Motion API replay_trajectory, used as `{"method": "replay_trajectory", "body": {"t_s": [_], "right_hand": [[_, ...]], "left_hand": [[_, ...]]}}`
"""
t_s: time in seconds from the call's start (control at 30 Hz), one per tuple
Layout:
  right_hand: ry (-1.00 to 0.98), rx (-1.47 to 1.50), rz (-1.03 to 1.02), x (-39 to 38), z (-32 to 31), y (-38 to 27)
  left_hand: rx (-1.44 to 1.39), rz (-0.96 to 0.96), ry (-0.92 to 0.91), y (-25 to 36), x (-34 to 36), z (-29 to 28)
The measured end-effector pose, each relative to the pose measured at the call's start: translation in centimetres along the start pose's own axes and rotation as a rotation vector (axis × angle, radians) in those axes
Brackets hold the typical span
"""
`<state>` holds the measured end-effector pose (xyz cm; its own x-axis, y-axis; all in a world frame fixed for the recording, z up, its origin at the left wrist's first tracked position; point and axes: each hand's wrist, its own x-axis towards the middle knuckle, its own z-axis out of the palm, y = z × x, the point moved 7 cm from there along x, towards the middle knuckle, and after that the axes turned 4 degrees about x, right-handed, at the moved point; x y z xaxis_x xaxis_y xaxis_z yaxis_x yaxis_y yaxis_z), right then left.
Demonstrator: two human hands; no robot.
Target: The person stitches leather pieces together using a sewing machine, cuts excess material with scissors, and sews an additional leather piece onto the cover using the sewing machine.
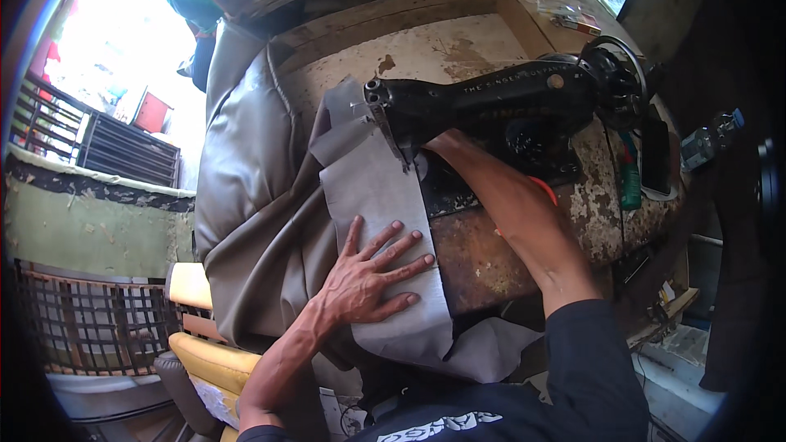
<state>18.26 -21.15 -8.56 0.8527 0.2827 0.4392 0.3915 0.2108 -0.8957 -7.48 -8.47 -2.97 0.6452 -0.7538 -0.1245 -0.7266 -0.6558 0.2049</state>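
Observation:
A black sewing machine (pixel 508 98) stands on a worn wooden table. Under its needle end lies a long grey strip of leather-like material (pixel 381 188), which runs toward me and over the table's near edge. My left hand (pixel 364 278) rests flat on this strip with its fingers spread. My right forearm (pixel 524 213) reaches beneath the machine's arm, close to the needle area. The machine's head hides my right hand, so its fingers cannot be made out. A large grey-brown sheet (pixel 254 164) drapes in folds at the left and joins or lies against the strip.
Right of the machine are a green bottle (pixel 630 184), a dark phone-like object (pixel 655 155) and a clear plastic bottle (pixel 711 139). A yellow padded piece (pixel 217 360) stands at lower left. Another person (pixel 192 4) is far off at upper left. The worn tabletop (pixel 483 262) shows at the right.

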Motion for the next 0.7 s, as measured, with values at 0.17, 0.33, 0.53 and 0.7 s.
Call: {"method": "replay_trajectory", "body": {"t_s": [0.17,0.33,0.53,0.7], "right_hand": [[-0.103,-0.638,0.01,0.2,-0.9,-2.6],[-0.029,-0.943,-0.346,1.4,-0.6,-2.9],[-0.1,-1.028,0.143,5.0,-0.2,-0.2],[-0.024,-1.076,0.075,6.4,-0.4,-0.4]], "left_hand": [[0.011,0.053,0.008,-1.0,1.5,-0.4],[0.015,0.067,0.021,-2.4,2.9,-0.7],[0.018,0.076,0.03,-4.2,4.1,-0.9],[0.003,0.084,0.058,-5.4,5.5,-1.8]]}}
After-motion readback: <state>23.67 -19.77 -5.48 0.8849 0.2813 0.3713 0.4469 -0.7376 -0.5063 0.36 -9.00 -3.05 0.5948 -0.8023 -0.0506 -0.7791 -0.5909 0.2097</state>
